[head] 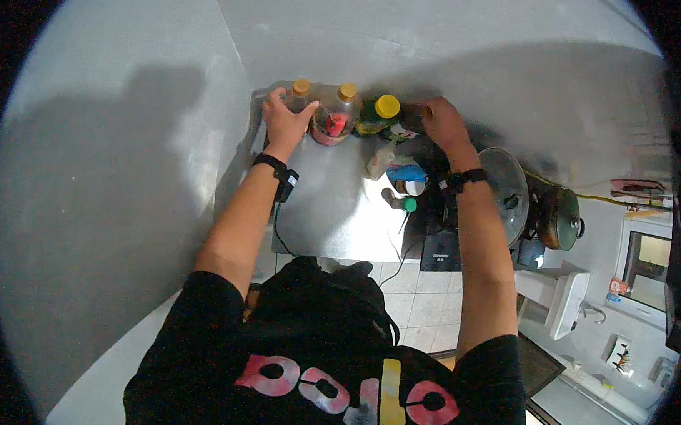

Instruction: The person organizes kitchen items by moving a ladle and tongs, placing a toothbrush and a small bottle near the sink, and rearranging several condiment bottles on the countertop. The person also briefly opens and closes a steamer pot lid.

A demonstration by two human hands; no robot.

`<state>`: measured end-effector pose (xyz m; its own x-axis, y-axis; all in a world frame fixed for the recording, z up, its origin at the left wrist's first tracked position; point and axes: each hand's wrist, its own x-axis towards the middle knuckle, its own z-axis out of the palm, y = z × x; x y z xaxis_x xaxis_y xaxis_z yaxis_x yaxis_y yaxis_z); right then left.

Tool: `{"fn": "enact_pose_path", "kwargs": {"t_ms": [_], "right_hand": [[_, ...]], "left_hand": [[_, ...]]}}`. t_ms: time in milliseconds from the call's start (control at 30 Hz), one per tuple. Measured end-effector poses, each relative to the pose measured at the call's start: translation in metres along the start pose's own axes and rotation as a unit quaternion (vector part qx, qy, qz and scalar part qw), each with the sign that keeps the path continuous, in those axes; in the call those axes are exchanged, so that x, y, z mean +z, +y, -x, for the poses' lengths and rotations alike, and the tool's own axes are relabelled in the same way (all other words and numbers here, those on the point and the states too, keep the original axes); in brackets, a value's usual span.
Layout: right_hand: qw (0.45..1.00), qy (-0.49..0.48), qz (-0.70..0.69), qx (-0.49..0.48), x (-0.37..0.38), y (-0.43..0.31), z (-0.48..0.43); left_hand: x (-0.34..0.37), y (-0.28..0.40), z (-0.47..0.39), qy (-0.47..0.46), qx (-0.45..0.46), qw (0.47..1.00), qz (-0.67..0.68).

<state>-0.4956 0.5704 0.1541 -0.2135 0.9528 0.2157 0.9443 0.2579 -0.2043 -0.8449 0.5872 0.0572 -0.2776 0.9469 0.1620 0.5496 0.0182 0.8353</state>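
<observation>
My left hand is around a clear bottle with an orange-yellow cap at the counter's back left corner. Just right of it stands a larger clear bottle with a red label, then a dark green bottle with a yellow cap. My right hand is raised near the wall, right of the yellow-capped bottle; its fingers are bent over a dark area, and whether they hold anything cannot be made out. Nearer me lie a pale plastic bag, a blue packet and a small green-capped bottle.
Under my right forearm is a black stove. A glass lid leans beside it, with a lidded pot further right. A white sink stands beyond. Grey walls bound the metal counter at the back and left.
</observation>
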Motion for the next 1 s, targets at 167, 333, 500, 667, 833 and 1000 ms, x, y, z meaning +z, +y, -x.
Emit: {"fn": "enact_pose_path", "kwargs": {"t_ms": [167, 333, 500, 667, 833, 1000], "right_hand": [[0.987, 0.161, -0.005, 0.022, -0.006, -0.033, 0.032], [0.992, 0.103, -0.019, 0.07, 0.027, -0.087, 0.082], [0.971, -0.004, -0.105, 0.216, 0.057, -0.098, 0.097], [0.981, 0.015, -0.091, 0.169, 0.065, -0.099, 0.097], [0.991, -0.026, -0.108, 0.072, 0.051, -0.119, 0.095], [0.982, -0.115, -0.139, -0.051, 0.042, -0.154, 0.068]], "left_hand": [[-0.004, -0.002, -0.001, -0.01, 0.013, 0.999, 0.034], [-0.008, -0.004, 0.003, -0.002, 0.029, 0.998, 0.047], [-0.008, -0.017, 0.019, 0.065, 0.01, 0.99, 0.124], [-0.01, -0.047, 0.074, 0.021, 0.004, 0.994, 0.103], [-0.02, -0.078, 0.121, -0.116, -0.019, 0.988, 0.098], [-0.037, -0.105, 0.142, -0.181, -0.031, 0.977, 0.11]]}}
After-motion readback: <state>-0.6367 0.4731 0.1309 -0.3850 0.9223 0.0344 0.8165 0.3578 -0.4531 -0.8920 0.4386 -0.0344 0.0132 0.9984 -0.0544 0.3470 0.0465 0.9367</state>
